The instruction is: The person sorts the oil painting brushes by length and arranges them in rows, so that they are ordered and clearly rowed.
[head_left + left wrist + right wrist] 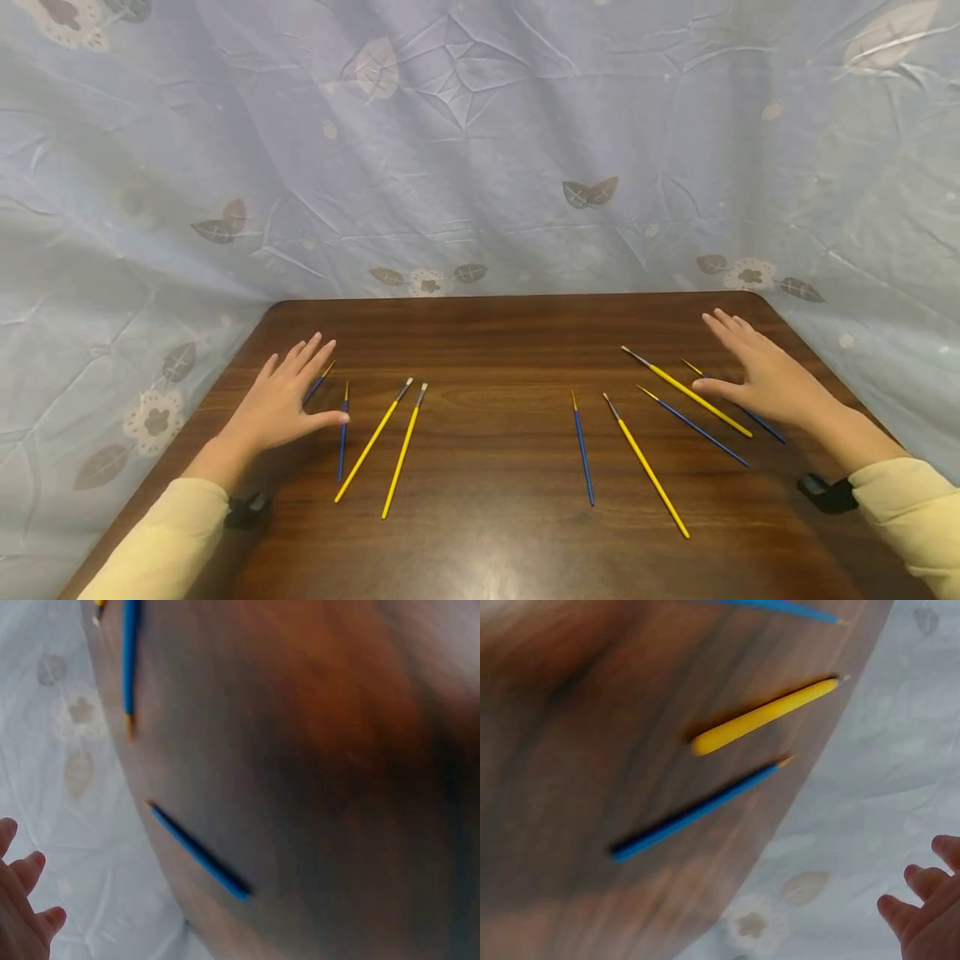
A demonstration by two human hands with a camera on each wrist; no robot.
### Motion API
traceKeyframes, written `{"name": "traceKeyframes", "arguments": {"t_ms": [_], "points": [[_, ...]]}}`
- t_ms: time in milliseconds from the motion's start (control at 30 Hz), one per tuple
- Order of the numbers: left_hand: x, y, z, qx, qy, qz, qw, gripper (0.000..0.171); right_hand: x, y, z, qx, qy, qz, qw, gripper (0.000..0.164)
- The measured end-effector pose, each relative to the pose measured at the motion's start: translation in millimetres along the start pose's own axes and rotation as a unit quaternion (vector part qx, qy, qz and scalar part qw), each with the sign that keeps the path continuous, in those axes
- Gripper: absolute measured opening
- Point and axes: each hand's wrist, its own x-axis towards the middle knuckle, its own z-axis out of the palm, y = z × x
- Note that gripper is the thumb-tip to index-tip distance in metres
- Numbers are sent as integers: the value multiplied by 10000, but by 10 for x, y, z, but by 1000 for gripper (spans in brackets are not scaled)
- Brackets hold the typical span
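Note:
My left hand [281,404] hovers over the table's left side, fingers spread and holding nothing. Partly hidden behind it lies a blue paintbrush [318,385], which shows whole in the left wrist view [196,851]. Near the thumb is a second blue paintbrush [342,450], then two yellow flat-tipped paintbrushes [371,444]. On the other side my right hand [776,383] is spread and empty above a partly covered blue paintbrush [763,425]. Beside that lie a yellow paintbrush [697,398], a thin blue paintbrush [697,429], another yellow paintbrush [651,473] and a blue one.
The brushes lie in two loose groups on a brown wood-grain table [487,483], with bare wood between them. A pale patterned cloth [480,167] hangs behind the table and along both sides. Dark bands [828,493] sit at both wrists.

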Motion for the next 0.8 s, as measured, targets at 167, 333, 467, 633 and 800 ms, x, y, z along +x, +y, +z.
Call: {"name": "traceKeyframes", "arguments": {"t_ms": [167,333,467,633,800], "points": [[-107,-105,11,-509,158,-76,9985,111,-100,144,34,174,41,148,9997,98],[-172,-198,12,-1069,180,-331,9936,112,-178,270,102,361,-16,424,9984,93],[-212,-259,25,-1570,57,-699,9851,113,-220,377,143,535,-45,604,9967,90],[-258,-348,54,-2185,64,-1172,9687,110,-243,491,160,735,-204,709,9946,89],[-286,-432,91,-2586,15,-1429,9554,99,-230,554,177,1052,-498,965,9885,90]]}}
